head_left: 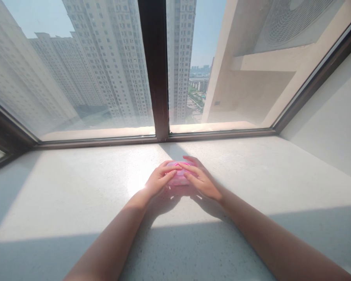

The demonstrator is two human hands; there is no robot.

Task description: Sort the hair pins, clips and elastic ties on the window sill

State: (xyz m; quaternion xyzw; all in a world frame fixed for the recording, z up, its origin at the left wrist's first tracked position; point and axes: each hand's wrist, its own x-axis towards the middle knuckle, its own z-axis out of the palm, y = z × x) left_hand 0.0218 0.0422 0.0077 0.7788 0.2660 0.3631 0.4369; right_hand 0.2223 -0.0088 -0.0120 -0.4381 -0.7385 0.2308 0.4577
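Note:
A small pink, see-through container (179,181) rests on the pale speckled sill, casting a pinkish shadow toward me. My left hand (160,178) wraps round its left side, fingers laid across the top and thumb on the near upper edge. From the other side, my right hand (204,181) grips it in the same way, with one finger lifted out at the back. The two hands' fingertips meet over the middle of the top. Much of the container is covered by the fingers, so its exact kind and contents are hidden.
The white stone windowsill (84,187) lies in sun and shadow. Behind it stands a window with a dark brown frame (160,78). A white wall (327,128) bounds the right side. Tall buildings (105,50) and an outdoor fan unit (295,23) show outside.

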